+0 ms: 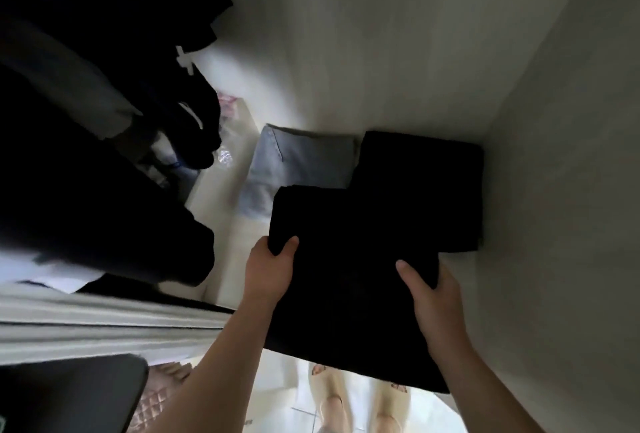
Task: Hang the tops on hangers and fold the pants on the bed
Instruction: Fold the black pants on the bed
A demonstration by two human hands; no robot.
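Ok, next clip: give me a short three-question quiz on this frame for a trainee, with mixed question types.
1. True or false: only the right hand grips the folded black garment; the left hand is free.
2. What lies just left of the black folded pile in the wardrobe corner? A) light blue jeans B) a red towel C) white shoes
3. On which side of the view do the hanging dark clothes sit?
Key: 1 false, both hands grip it; 2 A; 3 the left.
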